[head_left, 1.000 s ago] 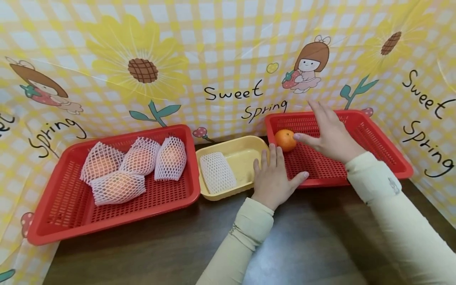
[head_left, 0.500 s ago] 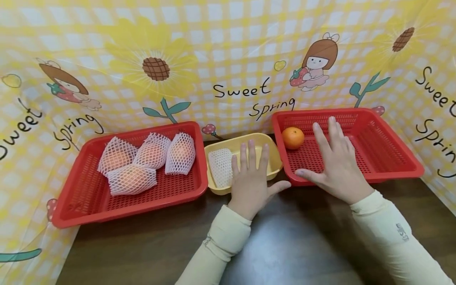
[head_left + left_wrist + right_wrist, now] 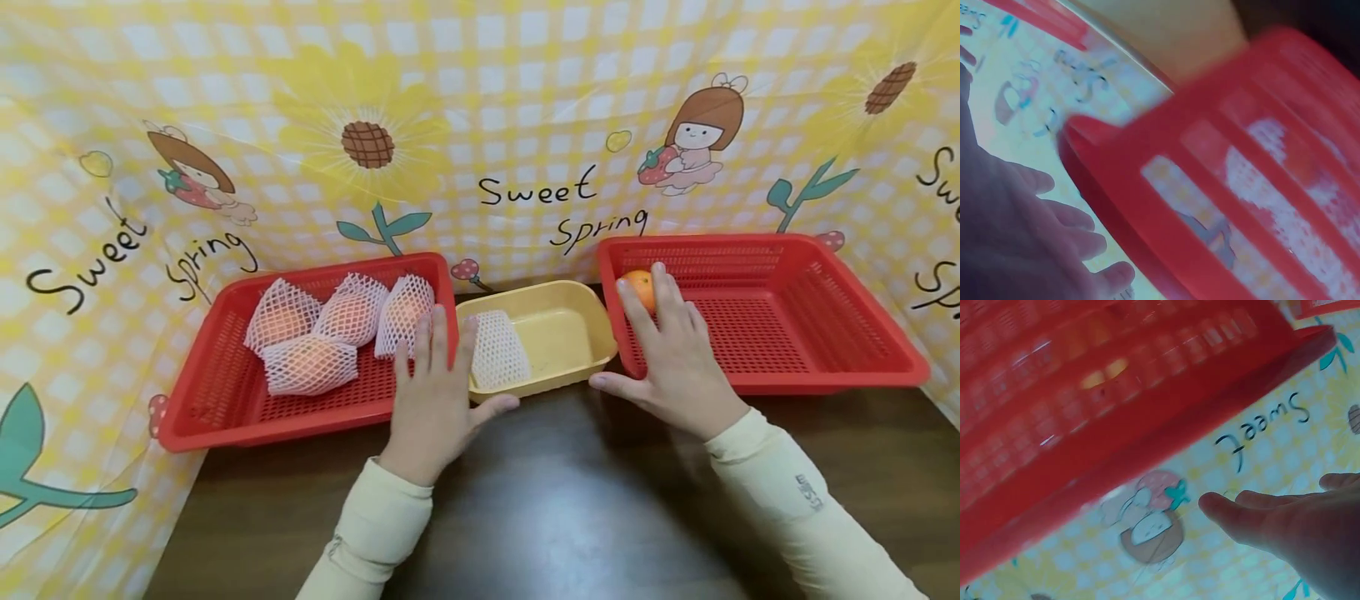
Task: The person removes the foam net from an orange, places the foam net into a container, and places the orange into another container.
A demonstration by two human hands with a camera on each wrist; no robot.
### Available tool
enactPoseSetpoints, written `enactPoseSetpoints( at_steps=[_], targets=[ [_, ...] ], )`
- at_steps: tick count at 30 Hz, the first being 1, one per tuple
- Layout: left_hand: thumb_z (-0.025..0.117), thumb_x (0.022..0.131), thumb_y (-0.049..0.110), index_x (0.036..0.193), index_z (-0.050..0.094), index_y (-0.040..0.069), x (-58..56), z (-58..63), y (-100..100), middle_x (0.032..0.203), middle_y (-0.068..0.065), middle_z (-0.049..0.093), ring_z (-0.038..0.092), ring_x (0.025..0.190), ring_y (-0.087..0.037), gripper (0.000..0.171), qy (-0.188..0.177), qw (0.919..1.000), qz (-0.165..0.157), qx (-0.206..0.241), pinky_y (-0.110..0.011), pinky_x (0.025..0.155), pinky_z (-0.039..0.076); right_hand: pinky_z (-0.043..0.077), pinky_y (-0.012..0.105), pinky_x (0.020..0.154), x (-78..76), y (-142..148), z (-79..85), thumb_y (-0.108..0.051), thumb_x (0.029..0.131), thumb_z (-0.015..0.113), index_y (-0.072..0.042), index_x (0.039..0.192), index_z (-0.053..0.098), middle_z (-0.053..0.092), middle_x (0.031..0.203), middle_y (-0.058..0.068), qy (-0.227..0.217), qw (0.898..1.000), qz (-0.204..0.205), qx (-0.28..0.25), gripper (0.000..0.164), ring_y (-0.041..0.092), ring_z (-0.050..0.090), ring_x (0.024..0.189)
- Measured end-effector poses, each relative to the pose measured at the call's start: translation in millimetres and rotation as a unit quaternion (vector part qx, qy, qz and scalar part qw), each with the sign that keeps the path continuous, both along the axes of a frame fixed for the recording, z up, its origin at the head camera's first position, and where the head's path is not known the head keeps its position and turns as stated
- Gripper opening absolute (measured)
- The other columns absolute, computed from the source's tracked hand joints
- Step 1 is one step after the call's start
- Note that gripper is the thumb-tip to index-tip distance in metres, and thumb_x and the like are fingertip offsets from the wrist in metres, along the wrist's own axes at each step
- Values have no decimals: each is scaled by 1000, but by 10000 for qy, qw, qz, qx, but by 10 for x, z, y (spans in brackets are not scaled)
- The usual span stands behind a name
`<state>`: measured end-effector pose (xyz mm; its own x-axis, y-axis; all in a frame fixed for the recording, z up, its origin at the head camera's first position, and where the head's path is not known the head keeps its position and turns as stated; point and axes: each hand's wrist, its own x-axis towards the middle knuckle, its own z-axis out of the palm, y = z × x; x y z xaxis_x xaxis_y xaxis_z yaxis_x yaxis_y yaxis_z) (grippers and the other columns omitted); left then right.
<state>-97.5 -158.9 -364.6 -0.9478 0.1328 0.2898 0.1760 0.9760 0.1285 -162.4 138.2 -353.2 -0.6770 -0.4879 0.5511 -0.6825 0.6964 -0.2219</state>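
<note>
My left hand (image 3: 431, 408), fingers straight and spread, hovers over the front right corner of the left red basket (image 3: 247, 437). In that basket lie several orange-coloured round fruits in white foam nets (image 3: 311, 367). My right hand (image 3: 682, 367) is spread over the front left part of the right red basket (image 3: 832, 383). Its fingers partly hide a bare orange (image 3: 641, 287) at that basket's left end. Between the hands, a yellow tray (image 3: 562, 379) holds an unfilled white foam net (image 3: 501, 350). Both wrist views show fingers holding nothing, beside the red baskets.
The baskets and tray stand side by side on a dark wooden table (image 3: 525, 500), against a yellow checked cloth (image 3: 525, 83) printed with flowers and lettering. The cloth also rises at the left and right sides.
My left hand has moved left, from over the yellow tray's right end to the left basket. My right hand has drawn back from the orange and shifted left. The head view has turned left.
</note>
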Motion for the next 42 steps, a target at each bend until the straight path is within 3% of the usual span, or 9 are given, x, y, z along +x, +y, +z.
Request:
enactPoseSetpoints(
  at_steps=[6, 11, 16, 19, 26, 33, 36, 39, 42],
  targets=[
    [66, 83, 70, 163, 14, 13, 59, -11, -349, 165, -25, 7, 3, 151, -44, 111, 32, 9999, 151, -14, -67, 115, 6, 20, 72, 106, -32, -293, -50, -87, 83, 39, -8, 160, 23, 8, 163, 30, 62, 9994, 318, 94, 111, 47, 11, 149],
    [66, 85, 67, 163, 16, 10, 66, -15, -608, 165, -27, 8, 2, 151, -44, 109, -15, 9994, 332, 35, -68, 114, 5, 19, 72, 108, -17, -617, -88, -87, 84, 36, -10, 161, 20, 5, 164, 28, -105, 9981, 553, 258, 110, 46, 13, 149],
    [65, 87, 65, 163, 13, 11, 92, -5, -871, 165, -27, 4, -2, 151, -44, 107, -154, 9986, 484, 128, -70, 113, 5, 21, 70, 109, 24, -1010, -150, -73, 86, 61, -12, 162, 20, 7, 164, 27, -294, 9964, 704, 365, 106, 42, 14, 150],
    [65, 88, 63, 163, 12, 10, 165, -8, -1051, 165, -28, 3, -1, 150, -46, 106, -194, 9979, 590, 157, -71, 112, 5, 24, 68, 109, 52, -1301, -173, -64, 86, 69, -10, 161, 23, 9, 164, 27, -460, 9949, 763, 470, 103, 42, 14, 150],
    [63, 91, 61, 161, 16, 3, 346, -2, -1342, 161, -34, 7, 3, 148, -52, 102, -248, 9961, 827, 154, -75, 109, 5, 23, 62, 114, 70, -1881, -176, -72, 92, 52, -3, 161, 14, 6, 167, 20, -1428, 9826, 565, 1040, 106, 40, 12, 151],
    [60, 93, 61, 161, 12, 3, 395, 26, -1436, 161, -36, 5, 3, 146, -56, 101, -507, 9951, 835, 161, -76, 108, 2, 22, 63, 114, 77, -2109, -249, -82, 89, 40, 2, 160, 11, 5, 166, 19, -2078, 9678, 241, 1399, 114, 33, 6, 153],
    [56, 93, 64, 161, 10, 3, 371, 112, -1460, 161, -36, 4, 3, 146, -56, 102, -844, 9932, 792, 107, -76, 107, 1, 22, 63, 113, 95, -2126, -235, -84, 87, 42, 3, 159, 12, 6, 166, 21, -2199, 9656, 121, 1386, 117, 33, 6, 153],
    [52, 92, 70, 161, 9, 2, 295, 282, -1518, 160, -37, 4, 4, 145, -58, 106, -1320, 9877, 834, -74, -76, 107, -1, 23, 64, 112, 111, -2144, -212, -84, 86, 43, 4, 159, 12, 7, 165, 23, -2243, 9650, 64, 1357, 119, 35, 10, 152],
    [62, 89, 68, 160, 11, -1, 174, 493, -1627, 158, -39, 7, 7, 144, -59, 111, -1821, 9785, 907, -341, -77, 106, 1, 23, 66, 112, 126, -2171, -200, -84, 86, 44, 4, 159, 12, 7, 165, 23, -2295, 9642, 36, 1327, 119, 37, 13, 151]
  ],
)
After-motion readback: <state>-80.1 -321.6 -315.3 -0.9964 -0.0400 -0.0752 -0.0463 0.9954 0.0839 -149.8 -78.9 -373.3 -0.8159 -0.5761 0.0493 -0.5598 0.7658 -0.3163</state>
